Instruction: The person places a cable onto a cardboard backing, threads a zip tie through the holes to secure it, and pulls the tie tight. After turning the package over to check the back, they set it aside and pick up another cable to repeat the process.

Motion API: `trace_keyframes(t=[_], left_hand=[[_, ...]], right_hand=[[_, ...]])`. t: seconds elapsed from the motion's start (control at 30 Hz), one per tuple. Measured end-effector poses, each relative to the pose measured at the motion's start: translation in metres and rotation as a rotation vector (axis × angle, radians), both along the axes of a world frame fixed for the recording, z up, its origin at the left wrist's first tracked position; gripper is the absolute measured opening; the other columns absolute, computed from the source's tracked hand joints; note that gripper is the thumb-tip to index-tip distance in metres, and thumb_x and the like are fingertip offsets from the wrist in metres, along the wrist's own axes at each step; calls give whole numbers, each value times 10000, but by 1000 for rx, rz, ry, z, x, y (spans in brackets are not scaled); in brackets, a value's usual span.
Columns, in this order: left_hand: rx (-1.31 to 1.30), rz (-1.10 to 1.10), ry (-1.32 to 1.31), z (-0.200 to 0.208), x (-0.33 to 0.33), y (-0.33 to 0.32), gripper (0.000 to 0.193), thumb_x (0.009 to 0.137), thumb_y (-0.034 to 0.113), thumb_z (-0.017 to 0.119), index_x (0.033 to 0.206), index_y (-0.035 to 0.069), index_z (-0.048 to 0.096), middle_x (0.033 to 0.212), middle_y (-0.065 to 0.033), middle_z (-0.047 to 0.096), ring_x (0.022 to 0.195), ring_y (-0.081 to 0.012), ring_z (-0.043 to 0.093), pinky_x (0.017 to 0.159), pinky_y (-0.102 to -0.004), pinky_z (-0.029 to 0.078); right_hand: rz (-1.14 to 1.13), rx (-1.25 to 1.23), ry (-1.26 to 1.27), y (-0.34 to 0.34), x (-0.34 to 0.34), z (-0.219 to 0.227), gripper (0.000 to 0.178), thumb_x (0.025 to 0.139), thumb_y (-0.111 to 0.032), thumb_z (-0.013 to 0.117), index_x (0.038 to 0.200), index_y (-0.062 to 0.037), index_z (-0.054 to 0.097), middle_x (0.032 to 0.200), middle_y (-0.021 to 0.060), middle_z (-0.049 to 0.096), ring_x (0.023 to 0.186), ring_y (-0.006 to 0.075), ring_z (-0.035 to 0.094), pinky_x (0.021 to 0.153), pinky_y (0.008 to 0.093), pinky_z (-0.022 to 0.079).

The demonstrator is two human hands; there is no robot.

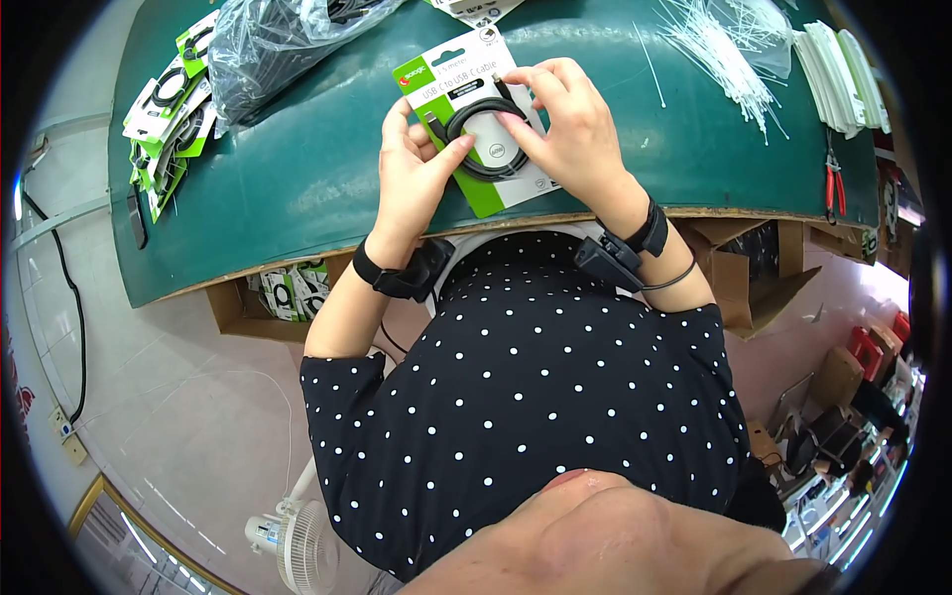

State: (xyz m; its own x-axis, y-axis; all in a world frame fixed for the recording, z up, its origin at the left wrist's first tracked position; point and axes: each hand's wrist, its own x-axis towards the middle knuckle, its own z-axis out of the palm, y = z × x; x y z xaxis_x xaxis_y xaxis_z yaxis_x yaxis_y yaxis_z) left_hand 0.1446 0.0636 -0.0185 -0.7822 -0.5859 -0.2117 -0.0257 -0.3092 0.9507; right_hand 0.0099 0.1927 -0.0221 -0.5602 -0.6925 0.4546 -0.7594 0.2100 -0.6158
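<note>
A coiled black USB cable (458,127) lies against a white and green backing card (486,206) at the near edge of the green table. My left hand (418,164) grips the card's left side, its thumb pressed on the coil and its fingers behind the card. My right hand (570,124) pinches the cable at the upper right of the coil, close to a plug, with the thumb on the card's front. Both wrists wear black straps with small devices.
Finished-looking cable cards (164,109) pile at the far left, beside a clear bag of black cables (283,55). White cable ties (729,64), stacked blank-looking cards (833,79) and red-handled cutters (834,188) lie at right. Cardboard boxes (764,288) stand below the table edge.
</note>
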Motion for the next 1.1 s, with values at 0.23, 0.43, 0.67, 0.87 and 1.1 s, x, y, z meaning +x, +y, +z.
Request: trace_keyframes(t=[0.23, 0.43, 0.67, 0.87, 1.1], left_hand=[[-1466, 75, -225, -6, 10, -5, 591, 720, 122, 777, 1260, 48, 548, 1004, -99, 633, 1000, -286, 589, 874, -381, 486], [-1293, -55, -258, -16, 12, -3, 359, 714, 138, 761, 1062, 99, 684, 946, -60, 653, 924, -274, 590, 833, -380, 459], [-1279, -50, -223, -25, 14, -8, 221, 713, 150, 745, 928, 104, 725, 922, -40, 646, 913, -258, 582, 794, -370, 454], [-1317, -14, -223, -20, 12, -1, 227, 705, 174, 763, 919, 103, 731, 868, -31, 643, 877, -250, 587, 784, -372, 451], [-1324, -23, -217, -25, 14, -2, 233, 708, 187, 773, 924, 109, 731, 852, -20, 639, 873, -242, 583, 768, -368, 445]], right_hand=[[62, 89, 67, -2, 3, -12, 285, 760, -137, 730, 1031, -92, 655, 959, 62, 579, 834, 205, 585, 697, 314, 505], [160, 140, 334, -6, 0, -12, 225, 766, -110, 710, 988, -90, 678, 985, 50, 611, 858, 223, 596, 712, 329, 513], [144, 146, 264, -3, -3, -18, 180, 761, -125, 721, 938, -91, 705, 978, 48, 618, 866, 226, 591, 720, 328, 510], [193, 179, 146, 1, -13, -14, 177, 761, -150, 737, 921, -83, 707, 946, 47, 609, 863, 229, 581, 738, 335, 496], [176, 221, 173, -1, -12, -14, 202, 758, -149, 747, 943, -80, 706, 899, 44, 583, 843, 235, 569, 734, 348, 487]])
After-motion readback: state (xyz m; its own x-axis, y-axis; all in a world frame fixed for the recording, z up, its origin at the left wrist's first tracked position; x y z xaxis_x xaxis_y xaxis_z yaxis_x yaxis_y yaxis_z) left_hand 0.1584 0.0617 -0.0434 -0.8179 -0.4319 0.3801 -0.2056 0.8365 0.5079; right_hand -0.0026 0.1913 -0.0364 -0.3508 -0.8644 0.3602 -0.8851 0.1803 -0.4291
